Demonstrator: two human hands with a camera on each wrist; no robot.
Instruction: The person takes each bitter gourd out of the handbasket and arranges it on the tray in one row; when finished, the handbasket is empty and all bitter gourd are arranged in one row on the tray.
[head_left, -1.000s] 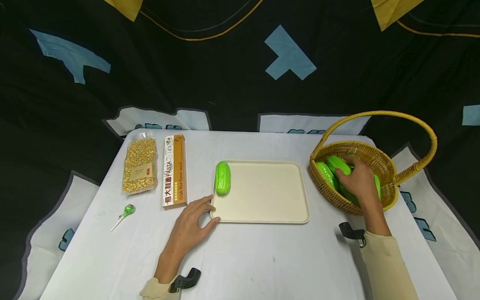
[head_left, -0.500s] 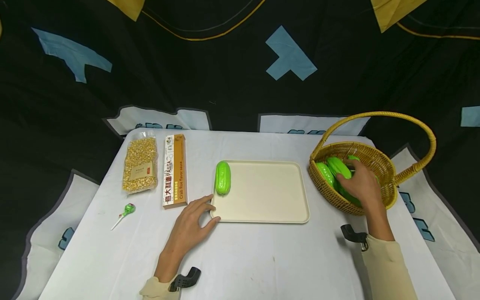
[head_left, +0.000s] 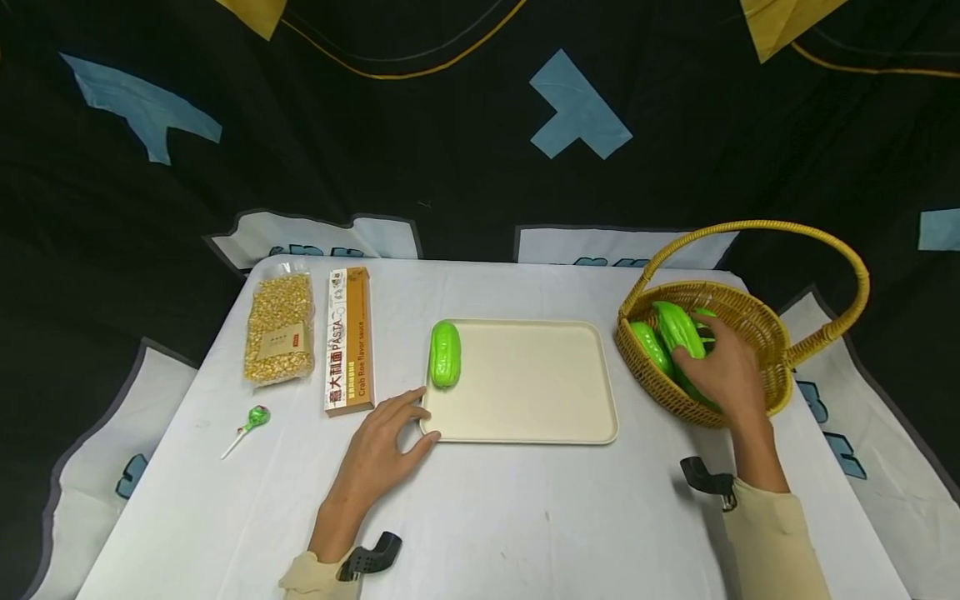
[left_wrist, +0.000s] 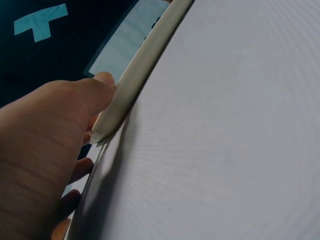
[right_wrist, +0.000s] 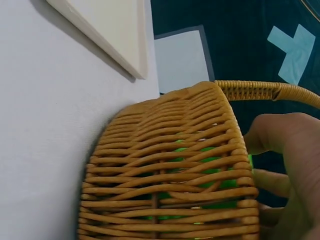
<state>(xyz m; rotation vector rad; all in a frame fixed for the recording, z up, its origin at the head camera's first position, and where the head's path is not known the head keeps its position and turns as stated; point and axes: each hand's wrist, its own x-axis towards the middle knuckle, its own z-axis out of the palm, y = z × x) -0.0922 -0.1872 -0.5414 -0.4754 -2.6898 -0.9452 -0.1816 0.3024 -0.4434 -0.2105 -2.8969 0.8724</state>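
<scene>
Bright green pieces, woven golden basket, cream tray, white tablecloth, yellow corn, black backdrop with blue patches.

Right hand in wicker basket, left hand at tray

The right hand grips a green vegetable among others; the left touches the tray's near left corner — a lone green vegetable lies along its left side. Farther left: pasta box, bag of corn and lollipop — all on white cloth.
</scene>
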